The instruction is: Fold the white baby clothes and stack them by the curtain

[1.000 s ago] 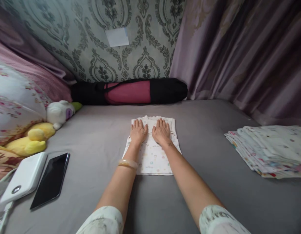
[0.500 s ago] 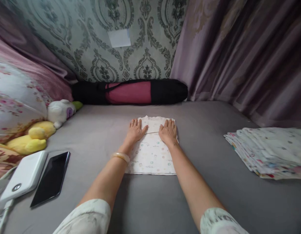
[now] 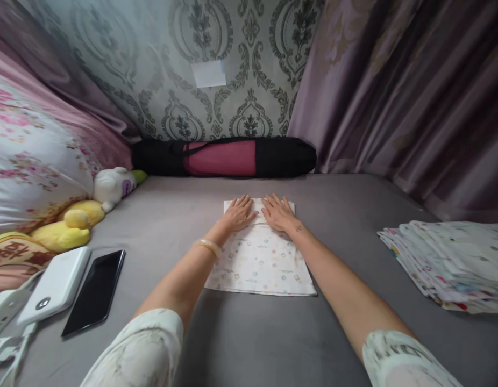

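Note:
A white garment or cloth with small coloured prints [image 3: 265,263] lies folded flat on the grey bed surface in front of me. My left hand [image 3: 239,212] rests palm down on its far left part, fingers stretched out. Close beside it, my right hand [image 3: 279,212] lies flat on the far right part with its fingers spread. Neither hand grips the cloth; both press on its far end and cover some of it. A bangle [image 3: 209,247] circles my left wrist.
A stack of folded printed cloths [image 3: 454,263] lies at the right. To the left are a black phone [image 3: 94,293], a white power bank [image 3: 54,285], a power strip [image 3: 5,312] and plush toys [image 3: 67,231]. A black and red roll bag [image 3: 220,157] lies along the wall.
My hands have come closer together at the cloth's far end. More of its near right corner shows now. The view has shifted slightly.

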The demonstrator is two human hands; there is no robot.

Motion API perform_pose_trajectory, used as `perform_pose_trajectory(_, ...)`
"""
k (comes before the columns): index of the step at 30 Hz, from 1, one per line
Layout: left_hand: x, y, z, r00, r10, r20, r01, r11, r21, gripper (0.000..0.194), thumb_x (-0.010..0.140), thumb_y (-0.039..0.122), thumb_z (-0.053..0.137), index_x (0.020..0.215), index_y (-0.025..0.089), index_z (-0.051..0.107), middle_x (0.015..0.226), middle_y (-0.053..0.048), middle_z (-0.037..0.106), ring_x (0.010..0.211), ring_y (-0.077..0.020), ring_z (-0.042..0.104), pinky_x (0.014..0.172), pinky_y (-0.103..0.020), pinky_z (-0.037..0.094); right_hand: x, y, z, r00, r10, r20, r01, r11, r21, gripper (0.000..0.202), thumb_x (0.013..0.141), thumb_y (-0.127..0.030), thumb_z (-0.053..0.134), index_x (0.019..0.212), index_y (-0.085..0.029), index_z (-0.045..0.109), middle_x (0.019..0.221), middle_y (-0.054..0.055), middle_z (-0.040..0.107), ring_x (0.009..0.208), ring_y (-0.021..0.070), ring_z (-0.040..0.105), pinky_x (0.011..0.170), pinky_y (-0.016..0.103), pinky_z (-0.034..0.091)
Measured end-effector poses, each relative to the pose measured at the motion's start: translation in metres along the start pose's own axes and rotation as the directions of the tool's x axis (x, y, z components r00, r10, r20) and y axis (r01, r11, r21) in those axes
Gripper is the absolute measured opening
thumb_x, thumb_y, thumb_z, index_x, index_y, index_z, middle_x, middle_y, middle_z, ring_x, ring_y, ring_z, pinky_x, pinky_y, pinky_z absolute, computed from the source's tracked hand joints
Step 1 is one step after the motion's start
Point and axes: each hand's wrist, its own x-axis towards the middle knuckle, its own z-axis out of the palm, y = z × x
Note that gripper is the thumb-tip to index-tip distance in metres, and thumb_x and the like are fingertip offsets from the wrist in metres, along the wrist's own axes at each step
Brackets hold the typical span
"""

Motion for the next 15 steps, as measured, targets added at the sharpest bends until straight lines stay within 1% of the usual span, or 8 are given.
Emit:
perform_pose_trajectory(3,0.003,-0.003,0.011,0.999,-0.047,0.024,0.048,0.998,-0.048,0.071,0.096,0.058,0.017,0.150,0.014,0.028,0.158,-0.013,0.024,0.146,-0.0297,0.019,0.117,-0.050,0.015,0.001,0.005,0.010,1.000,-0.012,0.019,0.011,0.999,0.034,0.056,0.099,-0.041,0.021,0.150,-0.021,0.033,0.158,0.006,0.027,0.146,0.0277,0.019,0.117,0.055,0.013)
perform_pose_trajectory(5,0.004,-0.004,0.013,0.998,-0.055,0.026,0.056,0.996,-0.062,0.072,0.095,0.060,0.017,0.151,0.016,0.027,0.159,-0.011,0.023,0.146,-0.0305,0.017,0.117,-0.051,0.015,0.001,0.008,0.016,1.000,-0.008,0.009,0.007,0.999,0.052,0.056,0.098,-0.042,0.021,0.150,-0.023,0.032,0.158,0.004,0.026,0.146,0.0275,0.019,0.116,0.055,0.015)
perform_pose_trajectory(8,0.004,-0.003,0.007,0.997,-0.062,0.051,0.065,0.996,-0.067,0.072,0.095,0.060,0.017,0.151,0.016,0.026,0.159,-0.011,0.022,0.146,-0.0308,0.016,0.117,-0.051,0.013,0.003,0.010,0.018,1.000,-0.002,0.007,0.001,0.998,0.064,0.057,0.098,-0.043,0.020,0.150,-0.023,0.032,0.158,0.004,0.025,0.146,0.0275,0.017,0.117,0.055,0.013)
perform_pose_trajectory(12,-0.001,-0.004,-0.007,0.987,-0.051,0.149,0.067,0.993,-0.102,0.074,0.095,0.061,0.018,0.152,0.015,0.023,0.160,-0.011,0.017,0.147,-0.0295,0.013,0.117,-0.050,0.012,0.006,0.014,0.008,0.994,-0.001,0.108,-0.011,0.994,0.113,0.059,0.098,-0.044,0.018,0.152,-0.023,0.028,0.159,0.003,0.021,0.147,0.0264,0.014,0.118,0.055,0.012)
perform_pose_trajectory(13,-0.004,-0.007,-0.009,0.987,-0.044,0.158,0.061,0.993,-0.104,0.074,0.094,0.061,0.018,0.152,0.015,0.022,0.160,-0.011,0.017,0.147,-0.0289,0.013,0.117,-0.051,0.011,0.006,0.016,0.005,0.992,0.008,0.123,-0.023,0.992,0.126,0.059,0.098,-0.044,0.017,0.152,-0.023,0.027,0.160,0.004,0.020,0.147,0.0257,0.013,0.118,0.054,0.012)
perform_pose_trajectory(15,-0.014,-0.015,-0.010,0.990,-0.025,0.136,0.037,0.995,-0.093,0.075,0.094,0.062,0.017,0.152,0.015,0.021,0.160,-0.011,0.017,0.148,-0.0273,0.012,0.118,-0.051,0.009,0.001,0.021,0.002,0.994,0.033,0.105,-0.047,0.990,0.131,0.060,0.098,-0.043,0.016,0.153,-0.021,0.025,0.160,0.006,0.018,0.148,0.0249,0.012,0.118,0.053,0.011)
